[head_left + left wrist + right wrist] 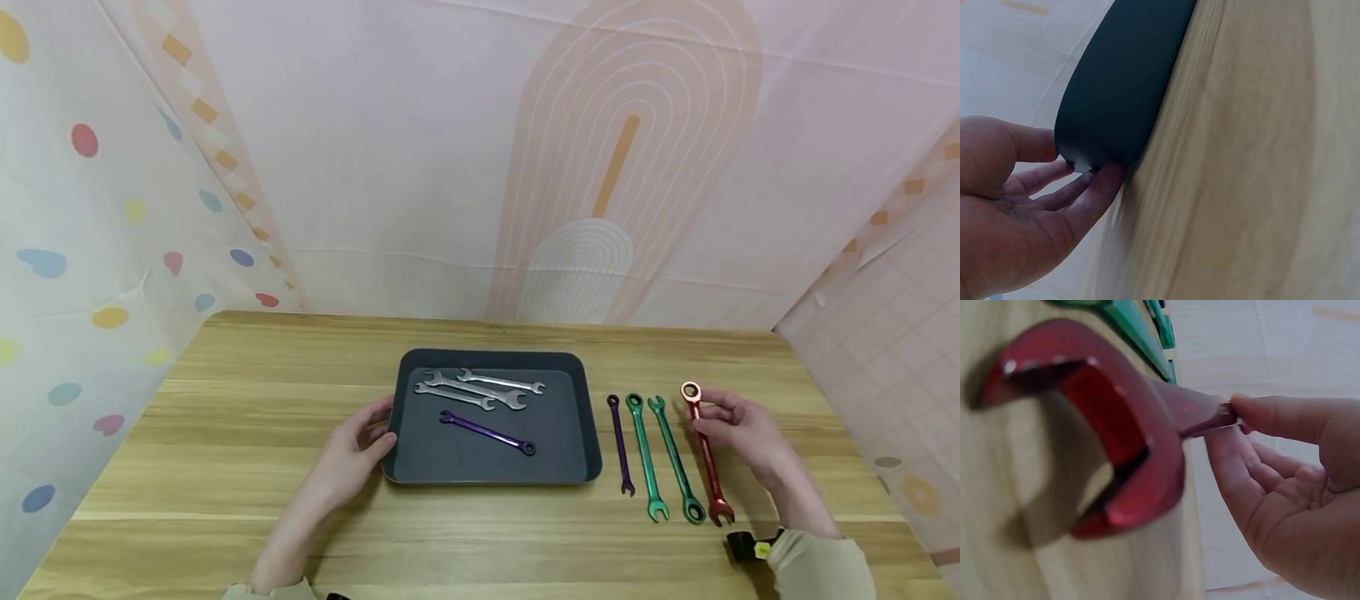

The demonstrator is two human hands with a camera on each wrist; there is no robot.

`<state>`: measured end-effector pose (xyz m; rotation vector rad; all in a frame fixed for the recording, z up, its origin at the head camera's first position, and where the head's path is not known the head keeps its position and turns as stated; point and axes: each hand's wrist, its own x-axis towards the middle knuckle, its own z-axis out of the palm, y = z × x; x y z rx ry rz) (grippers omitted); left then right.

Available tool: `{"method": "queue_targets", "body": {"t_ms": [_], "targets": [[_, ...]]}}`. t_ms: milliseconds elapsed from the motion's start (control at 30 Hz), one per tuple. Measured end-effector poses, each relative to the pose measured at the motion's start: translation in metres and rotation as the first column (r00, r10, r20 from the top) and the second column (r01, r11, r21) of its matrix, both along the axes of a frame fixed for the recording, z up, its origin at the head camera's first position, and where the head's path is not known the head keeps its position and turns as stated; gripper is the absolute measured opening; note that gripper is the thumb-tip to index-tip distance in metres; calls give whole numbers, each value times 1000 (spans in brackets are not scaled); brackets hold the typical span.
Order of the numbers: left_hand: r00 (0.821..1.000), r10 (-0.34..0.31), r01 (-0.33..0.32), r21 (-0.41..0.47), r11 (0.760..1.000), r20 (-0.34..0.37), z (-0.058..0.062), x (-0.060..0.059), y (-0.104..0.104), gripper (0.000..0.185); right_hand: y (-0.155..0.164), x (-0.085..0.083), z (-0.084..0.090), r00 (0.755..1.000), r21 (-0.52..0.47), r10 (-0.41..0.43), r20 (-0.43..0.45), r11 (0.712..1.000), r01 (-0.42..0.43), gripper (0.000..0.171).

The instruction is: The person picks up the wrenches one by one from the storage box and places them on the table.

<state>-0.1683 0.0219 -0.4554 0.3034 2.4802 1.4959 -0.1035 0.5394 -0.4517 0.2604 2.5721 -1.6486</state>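
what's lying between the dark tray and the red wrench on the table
In the head view, three wrenches lie between the dark tray and the red wrench: a purple wrench and two green wrenches.

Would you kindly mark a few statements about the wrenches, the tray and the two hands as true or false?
1. The right hand pinches the red wrench by its shaft. True.
2. The purple wrench in the tray lies on top of the silver wrenches. False: it lies apart from them, nearer the front of the tray.
3. The left hand touches the tray's left edge. True.
4. Two green wrenches lie on the table between the small purple wrench and the red wrench. True.
5. The red wrench is inside the tray. False: it is right of the tray, over the table.
6. The tray holds five silver wrenches. False: three show.
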Motion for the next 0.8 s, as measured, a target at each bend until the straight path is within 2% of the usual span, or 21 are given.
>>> {"method": "queue_targets", "body": {"t_ms": [100,467,800], "targets": [[1000,3,-3,2,1000,2,0,0,0,55,-1,-2,-1,1000,36,30,4,999,-30,62],[1000,1,-1,0,1000,-5,0,-1,0,54,-6,-6,3,998,232,28,57,972,-41,64],[1000,2,-2,3,1000,-8,-1,-1,-1,55,-10,-11,1,996,279,49,68,958,-66,59]]}}
